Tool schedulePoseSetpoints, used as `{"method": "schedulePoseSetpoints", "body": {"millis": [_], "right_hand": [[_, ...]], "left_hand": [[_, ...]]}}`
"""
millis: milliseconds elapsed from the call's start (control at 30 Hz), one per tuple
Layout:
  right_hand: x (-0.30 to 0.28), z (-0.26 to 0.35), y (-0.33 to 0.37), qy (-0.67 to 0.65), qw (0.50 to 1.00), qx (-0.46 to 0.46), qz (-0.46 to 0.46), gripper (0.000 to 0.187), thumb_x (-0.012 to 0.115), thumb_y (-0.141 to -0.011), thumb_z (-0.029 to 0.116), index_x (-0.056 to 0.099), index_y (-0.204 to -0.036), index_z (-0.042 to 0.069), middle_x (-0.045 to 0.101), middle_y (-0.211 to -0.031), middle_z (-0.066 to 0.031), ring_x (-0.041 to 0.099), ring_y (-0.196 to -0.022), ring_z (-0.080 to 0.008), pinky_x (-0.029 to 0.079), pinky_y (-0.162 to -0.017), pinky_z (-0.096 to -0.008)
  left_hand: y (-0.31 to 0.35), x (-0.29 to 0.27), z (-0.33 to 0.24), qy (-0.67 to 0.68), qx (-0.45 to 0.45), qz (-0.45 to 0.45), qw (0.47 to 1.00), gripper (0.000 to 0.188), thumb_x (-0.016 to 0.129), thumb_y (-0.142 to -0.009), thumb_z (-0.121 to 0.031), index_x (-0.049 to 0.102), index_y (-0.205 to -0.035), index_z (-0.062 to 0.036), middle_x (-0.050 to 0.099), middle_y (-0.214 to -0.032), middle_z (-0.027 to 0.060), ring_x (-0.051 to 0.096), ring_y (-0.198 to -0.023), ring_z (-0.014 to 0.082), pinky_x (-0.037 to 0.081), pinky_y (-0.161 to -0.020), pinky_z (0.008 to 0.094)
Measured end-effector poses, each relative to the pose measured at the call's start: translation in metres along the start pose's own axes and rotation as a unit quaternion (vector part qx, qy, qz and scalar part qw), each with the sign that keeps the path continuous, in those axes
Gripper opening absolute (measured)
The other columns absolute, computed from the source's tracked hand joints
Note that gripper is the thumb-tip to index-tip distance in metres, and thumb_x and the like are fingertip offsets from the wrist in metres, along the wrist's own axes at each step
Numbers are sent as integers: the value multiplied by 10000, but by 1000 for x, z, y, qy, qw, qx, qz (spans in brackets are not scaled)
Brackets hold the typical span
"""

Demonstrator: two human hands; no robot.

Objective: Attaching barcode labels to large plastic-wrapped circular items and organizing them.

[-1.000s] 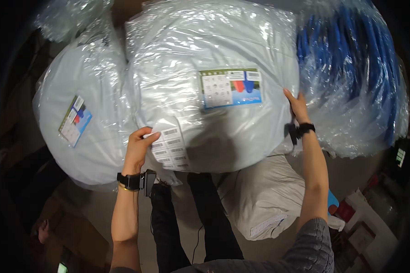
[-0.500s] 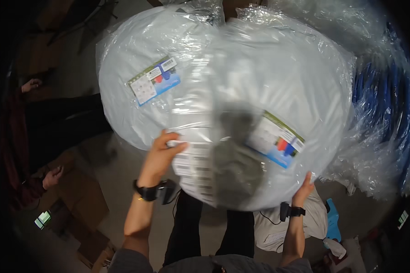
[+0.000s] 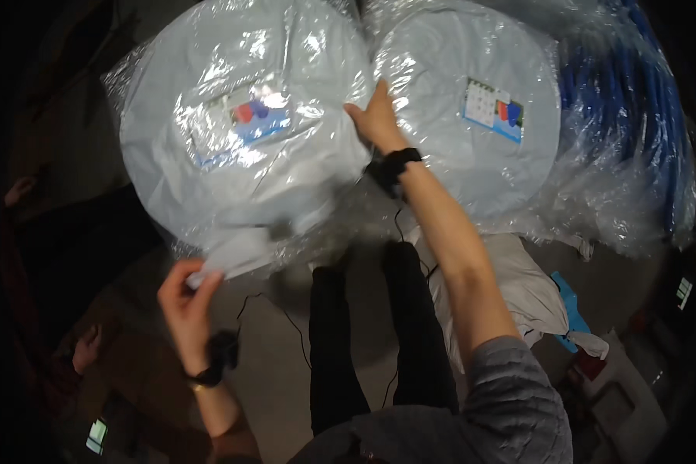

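A large, flat, round grey-white package (image 3: 301,62) in clear plastic wrap fills the upper left, with a colourful printed card (image 3: 243,120) under the shiny film. My right hand (image 3: 379,122) is at its right rim, thumb over the face; the other fingers are partly hidden. Low at the left, my left hand (image 3: 187,301) pinches a white paper sheet (image 3: 239,251), blurred, by its lower corner. This sheet lies across the package's lower edge. A second round wrapped package (image 3: 440,77), with a similar card (image 3: 493,112), lies just right of my right hand.
Blue goods in clear plastic (image 3: 634,116) stand at the far right. Below them are a whitish sack (image 3: 510,286) and a light-blue plastic piece (image 3: 568,301). Another person's hand (image 3: 87,348) shows at the left. Thin dark cables (image 3: 290,317) hang near my legs.
My right hand has moved up and left, to between the two packages. My left hand has come down and left with the white sheet. The round packages have shifted.
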State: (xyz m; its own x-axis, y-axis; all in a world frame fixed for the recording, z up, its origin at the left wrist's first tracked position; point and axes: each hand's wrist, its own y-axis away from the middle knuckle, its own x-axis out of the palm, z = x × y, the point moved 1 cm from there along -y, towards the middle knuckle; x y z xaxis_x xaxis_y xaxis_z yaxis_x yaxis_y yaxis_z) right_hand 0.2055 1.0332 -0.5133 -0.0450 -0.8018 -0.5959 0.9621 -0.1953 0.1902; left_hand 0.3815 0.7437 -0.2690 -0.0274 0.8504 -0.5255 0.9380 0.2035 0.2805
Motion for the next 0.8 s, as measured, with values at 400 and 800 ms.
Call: {"method": "schedulePoseSetpoints", "body": {"millis": [400, 800], "right_hand": [[-154, 58, 176, -293, 934, -75, 191, 350, 672, -806, -10, 504, -1113, 6, 628, -961, -60, 610, -925, -132, 476, -801, -254], [-229, 6, 162, -286, 931, -47, 224, 418, 702, -748, -66, 590, -1145, 2, 618, -939, -48, 635, -863, -138, 518, -759, -248]], "left_hand": [[12, 144, -50, 283, -20, 120, 951, 316, 644, -830, 48, 509, -1107, -23, 649, -874, 46, 599, -765, 62, 480, -655, 191], [16, 223, -85, 160, 18, 197, 967, 286, 648, -779, 86, 670, -1045, -17, 660, -930, 59, 593, -854, 107, 460, -739, 221]]}}
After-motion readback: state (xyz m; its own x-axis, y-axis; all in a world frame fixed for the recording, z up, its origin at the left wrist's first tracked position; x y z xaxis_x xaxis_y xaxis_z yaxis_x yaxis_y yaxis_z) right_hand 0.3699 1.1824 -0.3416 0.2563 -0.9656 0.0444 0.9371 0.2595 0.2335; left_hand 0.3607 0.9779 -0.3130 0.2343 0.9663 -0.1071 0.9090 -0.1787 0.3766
